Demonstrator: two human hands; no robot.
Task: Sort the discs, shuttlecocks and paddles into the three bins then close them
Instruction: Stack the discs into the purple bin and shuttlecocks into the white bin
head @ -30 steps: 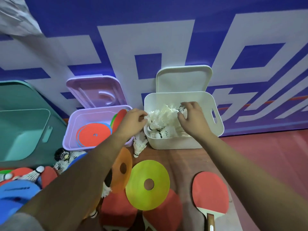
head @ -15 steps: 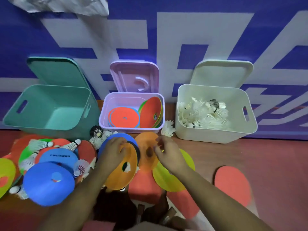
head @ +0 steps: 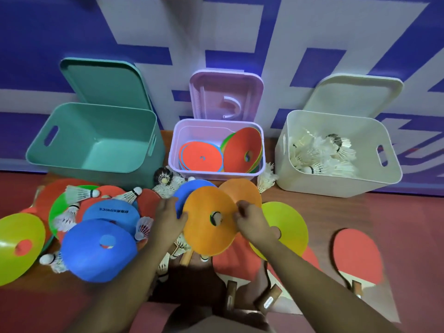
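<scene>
Paddles [head: 355, 253] nearest the person, red faces up, handles toward the camera, several partly under the disc pile. Just past them, both hands on one orange disc [head: 209, 219]: left hand [head: 168, 219] pinches its left edge, right hand [head: 252, 219] pinches the right edge, each grip narrow and closed on the rim. Disc looks lifted and tilted over the pile. A second orange disc [head: 242, 191] sits behind it, yellow-green disc [head: 288, 224] under the right wrist, blue discs [head: 96, 248] and loose shuttlecocks [head: 79, 193] to the left. Far row: teal bin [head: 91, 169] holds nothing visible, purple bin [head: 216, 174] has discs flat and leaning, white bin [head: 336, 183] has shuttlecocks. All lids propped open.

Risks, as judgement:
- Discs nest; the one behind could ride along or drop off mid-carry.
- A shuttlecock shows through the centre hole, so it could get dragged into the purple bin.
- The leaning stack in the purple bin narrows the opening; a flat drop may catch the rim, and later the lid may not seat.
</scene>
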